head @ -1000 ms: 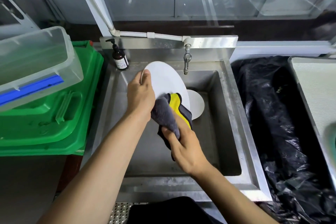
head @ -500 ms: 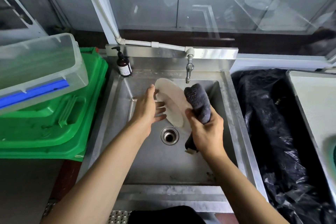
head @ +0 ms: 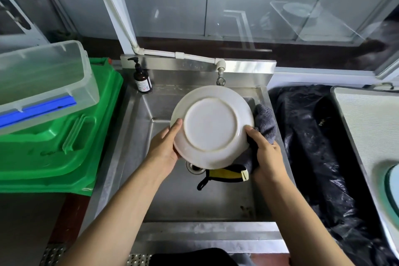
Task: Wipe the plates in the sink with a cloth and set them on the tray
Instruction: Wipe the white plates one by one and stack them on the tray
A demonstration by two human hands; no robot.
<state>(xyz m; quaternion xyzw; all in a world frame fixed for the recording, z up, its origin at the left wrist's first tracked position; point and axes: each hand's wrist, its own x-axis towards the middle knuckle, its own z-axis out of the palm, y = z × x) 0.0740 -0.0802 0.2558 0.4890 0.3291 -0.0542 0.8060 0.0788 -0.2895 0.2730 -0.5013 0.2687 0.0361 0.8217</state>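
A white plate (head: 210,126) is held above the steel sink (head: 138,136), its underside turned toward me. My left hand (head: 165,149) grips its left rim with the thumb on the back. My right hand (head: 266,154) holds the right rim together with a grey and yellow cloth (head: 264,123), which hangs beneath the plate down to a yellow strip with a black loop. The plate's front face is hidden. A pale tray (head: 367,136) lies at the far right, with a round greenish dish (head: 391,190) at the frame edge.
A tap (head: 220,75) sticks out just behind the plate. A brown pump bottle (head: 142,80) stands at the sink's back left corner. Green crates (head: 56,144) with a clear plastic box (head: 43,82) on top sit left. Black plastic sheeting (head: 311,147) lies between sink and tray.
The plate has been turned so its underside faces me and both hands now hold its rims. The cloth has moved from the plate's face to under its right edge.
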